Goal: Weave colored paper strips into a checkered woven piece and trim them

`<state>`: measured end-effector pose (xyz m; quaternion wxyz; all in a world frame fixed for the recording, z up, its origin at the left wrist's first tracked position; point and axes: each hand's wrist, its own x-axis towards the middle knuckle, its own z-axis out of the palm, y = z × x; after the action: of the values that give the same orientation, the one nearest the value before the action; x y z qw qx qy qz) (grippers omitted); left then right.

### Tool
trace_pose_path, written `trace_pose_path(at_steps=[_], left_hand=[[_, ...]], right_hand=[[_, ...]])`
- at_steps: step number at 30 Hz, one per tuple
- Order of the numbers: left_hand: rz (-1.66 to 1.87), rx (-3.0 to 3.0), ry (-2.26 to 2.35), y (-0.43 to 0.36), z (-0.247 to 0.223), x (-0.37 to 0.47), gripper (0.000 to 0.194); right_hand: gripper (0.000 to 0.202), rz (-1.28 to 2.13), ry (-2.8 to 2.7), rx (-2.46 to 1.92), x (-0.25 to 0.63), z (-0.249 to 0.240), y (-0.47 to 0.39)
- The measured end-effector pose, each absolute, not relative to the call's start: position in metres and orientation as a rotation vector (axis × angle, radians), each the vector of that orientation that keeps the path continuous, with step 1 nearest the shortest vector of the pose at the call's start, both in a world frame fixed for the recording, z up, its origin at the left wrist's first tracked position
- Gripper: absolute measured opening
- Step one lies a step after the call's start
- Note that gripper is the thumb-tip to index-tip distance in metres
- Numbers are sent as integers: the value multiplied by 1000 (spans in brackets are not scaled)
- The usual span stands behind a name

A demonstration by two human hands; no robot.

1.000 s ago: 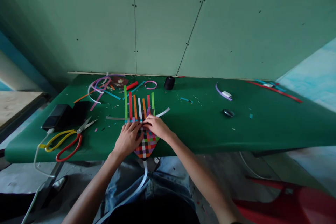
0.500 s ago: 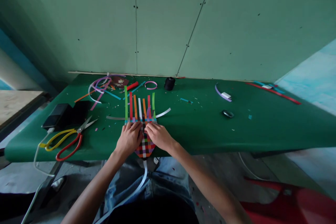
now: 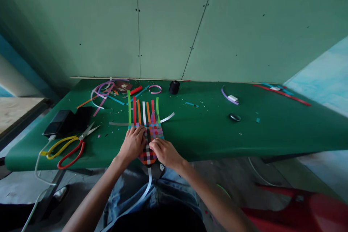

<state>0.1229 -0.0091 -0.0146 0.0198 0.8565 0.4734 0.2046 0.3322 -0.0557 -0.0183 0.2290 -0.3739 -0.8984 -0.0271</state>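
Observation:
A woven piece of coloured strips [image 3: 148, 154] lies at the table's near edge, its green, red, orange and white strip ends pointing away from me. My left hand [image 3: 133, 140] rests on its left side, fingers bent and pressed on the weave. My right hand [image 3: 165, 150] is lower on the right side, thumb and fingers closed at the weave's middle; what lies between the fingertips is too small to make out. One long white strip [image 3: 150, 185] hangs from the near end over my lap. Short strips stick out to both sides.
Scissors [image 3: 81, 141] with yellow and red handles lie left, near a black box [image 3: 59, 122] with a white cable. Behind are loose strips [image 3: 102, 88], a red tool [image 3: 136, 90] and a black spool [image 3: 174, 87]. A dark oval object [image 3: 235, 117] lies right.
My right hand has moved down along the weave towards me, uncovering more of its upper right part. My left hand stays at nearly the same place. The camera view has shifted slightly.

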Motion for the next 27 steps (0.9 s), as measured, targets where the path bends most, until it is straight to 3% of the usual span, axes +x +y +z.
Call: trace_pose_path(at_steps=[7,12,17,22,27], left_hand=[[510,2742,1252,24,-4,120,57],[358,2803,1307,31,-4,125,50],[343,2811,1328,35,1,125,41],[382,2779,1330,36,4,123,39],[551,2671,1240,31,-6,114,45]], right_hand=[[21,-24,-2426,-1058,331,-19,-57],[16,142,-2310,-1046,331,-17,-62],[19,578,-2027,-1230,328,-8,-63],[6,1178,-1633,-1281,328,2,-41],[21,1493,-1373,-1203,331,3,-12]])
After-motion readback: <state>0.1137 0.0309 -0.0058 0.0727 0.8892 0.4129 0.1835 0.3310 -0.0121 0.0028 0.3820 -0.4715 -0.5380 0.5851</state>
